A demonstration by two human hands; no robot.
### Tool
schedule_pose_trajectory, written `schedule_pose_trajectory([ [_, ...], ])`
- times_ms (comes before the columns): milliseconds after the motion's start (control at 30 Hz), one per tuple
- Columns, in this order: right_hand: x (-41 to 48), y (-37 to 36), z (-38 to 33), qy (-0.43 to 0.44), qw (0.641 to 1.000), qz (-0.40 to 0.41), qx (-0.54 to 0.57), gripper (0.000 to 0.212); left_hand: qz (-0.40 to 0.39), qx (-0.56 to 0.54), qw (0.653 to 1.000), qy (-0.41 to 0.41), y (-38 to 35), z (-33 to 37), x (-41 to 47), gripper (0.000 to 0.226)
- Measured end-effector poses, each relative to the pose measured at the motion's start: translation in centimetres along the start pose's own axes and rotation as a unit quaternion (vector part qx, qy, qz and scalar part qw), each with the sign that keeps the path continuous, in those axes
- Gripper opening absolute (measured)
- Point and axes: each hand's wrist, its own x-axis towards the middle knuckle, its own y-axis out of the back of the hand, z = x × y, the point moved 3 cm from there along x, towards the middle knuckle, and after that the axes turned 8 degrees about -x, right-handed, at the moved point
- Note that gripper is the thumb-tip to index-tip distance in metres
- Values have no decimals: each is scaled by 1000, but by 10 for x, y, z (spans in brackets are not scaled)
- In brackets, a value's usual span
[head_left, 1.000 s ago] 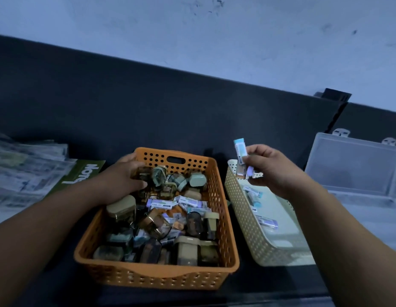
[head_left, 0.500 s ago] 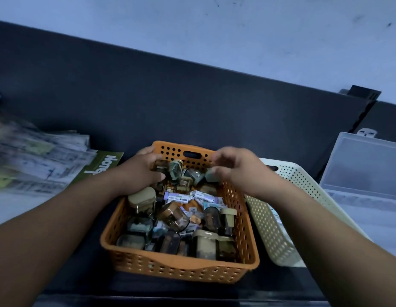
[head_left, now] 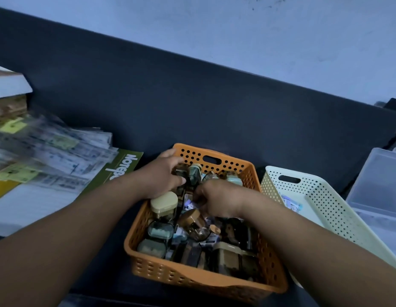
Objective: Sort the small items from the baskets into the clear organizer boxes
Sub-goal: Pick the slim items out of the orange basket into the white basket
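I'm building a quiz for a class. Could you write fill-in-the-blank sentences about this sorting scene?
1. The left hand and the right hand both reach into the full basket, whose colour is ____.
2. The white basket stands on the full basket's ____ side.
3. The green booklet lies on its ____ side.
Missing words: orange; right; left.

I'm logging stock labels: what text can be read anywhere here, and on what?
"Note", then letters cut off by the left forearm: green booklet.
Stack of printed papers: blurred, unreadable.
Labels on items in the orange basket and the white basket: too small and dim to read.
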Motion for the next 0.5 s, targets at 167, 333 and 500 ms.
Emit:
schedule_pose_trajectory([
  [167, 0, -3, 0, -2, 999, 13, 53, 17, -1, -1, 1000, 2, 0, -1, 0, 64],
  [333, -9, 4, 14, -14, 991, -1, 131, 18, -4, 4, 1000, 0, 0, 0, 0, 64],
  [500, -21, 15, 40, -64, 995, 29, 64, 9, -5, 6, 1000, 3, 1, 0, 0, 65],
])
